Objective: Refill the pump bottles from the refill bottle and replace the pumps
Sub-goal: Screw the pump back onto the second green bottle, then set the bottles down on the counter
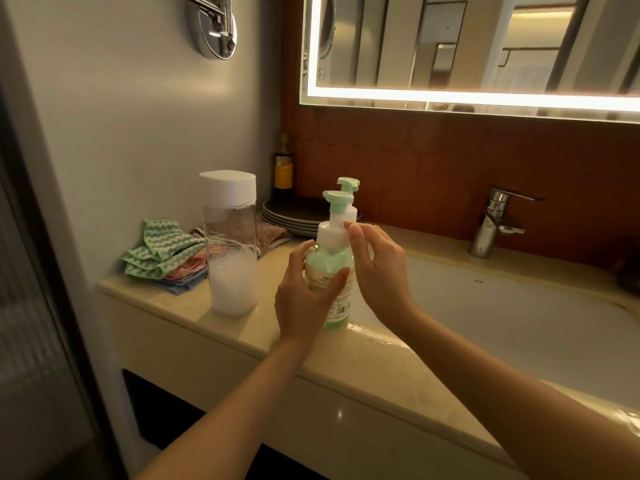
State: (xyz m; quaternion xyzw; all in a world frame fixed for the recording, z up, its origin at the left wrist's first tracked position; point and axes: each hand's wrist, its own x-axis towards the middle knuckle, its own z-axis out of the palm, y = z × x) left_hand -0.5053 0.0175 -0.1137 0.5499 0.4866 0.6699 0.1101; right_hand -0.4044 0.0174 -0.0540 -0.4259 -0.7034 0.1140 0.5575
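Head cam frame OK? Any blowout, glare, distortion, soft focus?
Head view: the light strip round the mirror is blown out white. Head view: dim warm light elsewhere, with specular sheen on the wet counter beside the sink. Head view: wide-angle lens tilts the mirror edge and counter front. Head view: the front pump bottle is in focus, its label print too small to read.

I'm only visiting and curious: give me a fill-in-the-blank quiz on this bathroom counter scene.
1. The left hand grips the near pump bottle while the right hand pinches its ____ pump collar.
2. The pump heads on both pump bottles are ____.
3. The refill bottle stands to the ____ of the pump bottles.

Missing words: white; green; left.
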